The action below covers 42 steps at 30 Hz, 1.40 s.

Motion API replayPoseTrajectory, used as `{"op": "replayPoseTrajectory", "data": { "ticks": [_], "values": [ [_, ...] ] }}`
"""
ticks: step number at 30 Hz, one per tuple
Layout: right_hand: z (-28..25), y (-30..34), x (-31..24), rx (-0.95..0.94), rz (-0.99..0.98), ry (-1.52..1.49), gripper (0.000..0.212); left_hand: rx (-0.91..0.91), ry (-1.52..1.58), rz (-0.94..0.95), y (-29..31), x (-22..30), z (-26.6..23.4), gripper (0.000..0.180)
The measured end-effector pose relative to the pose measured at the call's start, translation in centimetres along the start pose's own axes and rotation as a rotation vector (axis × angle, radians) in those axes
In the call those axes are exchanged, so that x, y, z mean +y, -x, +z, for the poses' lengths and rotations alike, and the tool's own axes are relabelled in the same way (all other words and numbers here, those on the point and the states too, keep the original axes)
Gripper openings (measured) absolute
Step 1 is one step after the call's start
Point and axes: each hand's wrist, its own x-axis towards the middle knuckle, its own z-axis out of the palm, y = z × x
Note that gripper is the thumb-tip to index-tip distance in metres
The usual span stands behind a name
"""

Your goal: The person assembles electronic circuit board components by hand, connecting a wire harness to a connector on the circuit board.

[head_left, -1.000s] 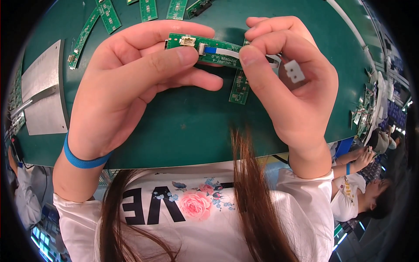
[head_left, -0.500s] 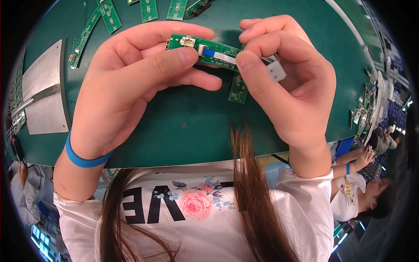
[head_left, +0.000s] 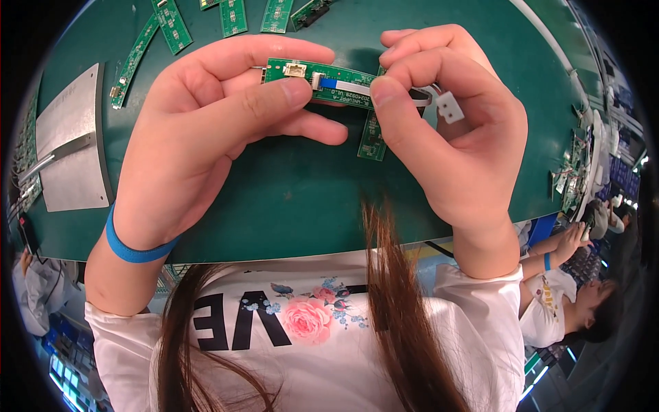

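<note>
A slim green circuit board point(head_left: 347, 74) is pinched between the thumb and fingers of my left hand point(head_left: 206, 117). It has a cream socket point(head_left: 295, 70) near its left end and a white connector beside that. From this connector a flat ribbon cable point(head_left: 353, 87) with a blue end runs right, under the thumb of my right hand point(head_left: 453, 130). My right thumb and fingers close on the cable over the board's right part, which they hide. A white two-hole plug point(head_left: 450, 108) sticks out by my right palm. Another narrow green board point(head_left: 372, 141) shows behind; whether it is attached, I cannot tell.
Several green boards point(head_left: 171, 27) lie along the far side of the green table point(head_left: 288, 199). At the left is a metal plate point(head_left: 72, 147) with tweezers point(head_left: 58, 154) on it. More boards point(head_left: 566, 178) sit by the right edge. Another person point(head_left: 556, 302) is at the right.
The white plug has shifted right and turned, and a loop of the ribbon cable now shows beside my right thumb. My left hand and the board have barely moved.
</note>
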Motion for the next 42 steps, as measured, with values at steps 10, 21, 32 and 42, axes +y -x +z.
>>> {"op": "replayPoseTrajectory", "data": {
  "ticks": [10,21,32,42],
  "values": [
    [0.4,-0.2,0.4,-0.008,-0.022,-0.100,0.005,-0.005,-0.024,0.026,-0.1,0.0,-0.3,0.040],
    [0.4,-0.1,0.4,-0.058,0.047,-0.069,0.006,0.023,0.241,-0.041,-0.3,-1.0,0.1,0.045],
    [1.3,-0.2,0.2,-0.048,-0.015,-0.099,0.007,0.250,-0.190,0.164,-0.4,-1.0,0.9,0.025],
    [0.7,-0.8,0.3,0.107,-0.301,0.176,0.038,0.301,-0.100,0.224,-0.6,-0.9,0.5,0.028]
  ]
}}
